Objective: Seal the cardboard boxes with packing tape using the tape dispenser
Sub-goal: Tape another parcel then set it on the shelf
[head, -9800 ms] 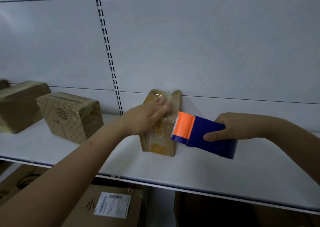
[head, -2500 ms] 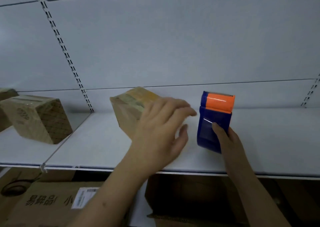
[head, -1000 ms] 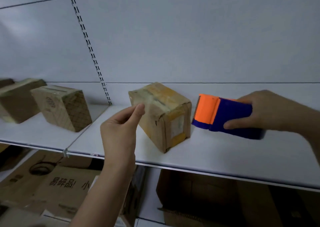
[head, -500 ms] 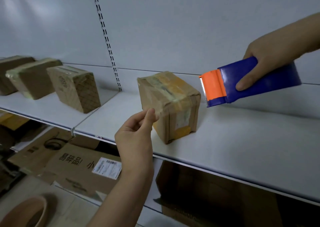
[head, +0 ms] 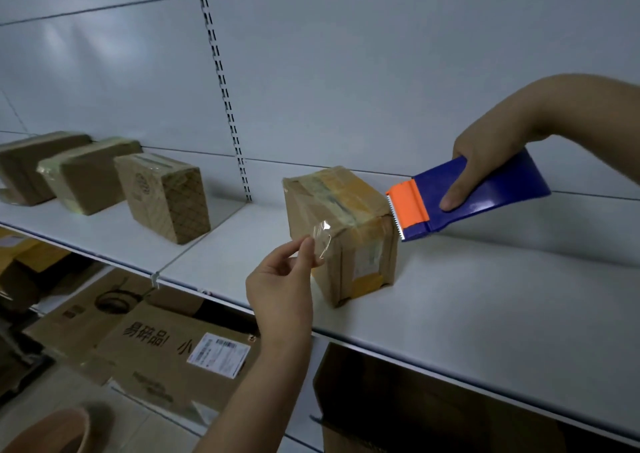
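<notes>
1. Your left hand (head: 280, 286) pinches the loose end of clear tape (head: 320, 241) between thumb and fingertips, just in front of the cardboard box (head: 341, 231) on the shelf (head: 485, 286).
2. Your right hand (head: 485, 161) grips the blue-and-orange tape dispenser (head: 467, 199), its toothed blade at the box's upper right edge.
3. Keep the tape taut, lay it centred along the seam, press the end down the front face first, then tear against the teeth.
4. Count: one box in work, three more cardboard boxes (head: 162, 199) on the shelf to the left, one dispenser.
</notes>
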A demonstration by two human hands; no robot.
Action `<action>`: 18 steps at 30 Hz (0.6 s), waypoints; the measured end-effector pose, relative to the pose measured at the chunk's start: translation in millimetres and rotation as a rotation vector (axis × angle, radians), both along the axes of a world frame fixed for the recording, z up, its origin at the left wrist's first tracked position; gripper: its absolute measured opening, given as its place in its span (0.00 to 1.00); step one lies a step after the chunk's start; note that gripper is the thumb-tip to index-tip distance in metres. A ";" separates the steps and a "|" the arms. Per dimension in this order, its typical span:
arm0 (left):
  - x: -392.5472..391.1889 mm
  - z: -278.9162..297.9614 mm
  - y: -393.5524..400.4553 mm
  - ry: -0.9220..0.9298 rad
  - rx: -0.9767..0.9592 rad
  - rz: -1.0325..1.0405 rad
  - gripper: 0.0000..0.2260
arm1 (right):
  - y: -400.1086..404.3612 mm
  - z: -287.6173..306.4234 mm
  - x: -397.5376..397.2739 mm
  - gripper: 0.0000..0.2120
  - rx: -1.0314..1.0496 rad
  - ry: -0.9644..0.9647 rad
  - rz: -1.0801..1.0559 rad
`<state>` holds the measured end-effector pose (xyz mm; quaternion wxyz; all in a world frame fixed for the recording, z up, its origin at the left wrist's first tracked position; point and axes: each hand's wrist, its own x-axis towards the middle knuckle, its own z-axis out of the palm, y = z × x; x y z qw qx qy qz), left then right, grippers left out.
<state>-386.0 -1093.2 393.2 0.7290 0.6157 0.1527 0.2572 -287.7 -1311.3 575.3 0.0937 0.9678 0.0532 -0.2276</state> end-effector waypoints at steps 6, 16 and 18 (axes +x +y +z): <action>13.4 -12.6 -2.7 -0.018 0.032 -0.016 0.04 | 3.1 1.9 2.5 0.38 0.005 0.091 -0.041; 32.5 3.3 26.8 -0.295 0.748 0.179 0.15 | 16.1 6.9 9.1 0.40 -0.054 0.070 -0.031; 41.4 13.8 19.0 -0.543 1.053 0.090 0.15 | 16.7 6.2 9.8 0.40 -0.052 0.074 -0.032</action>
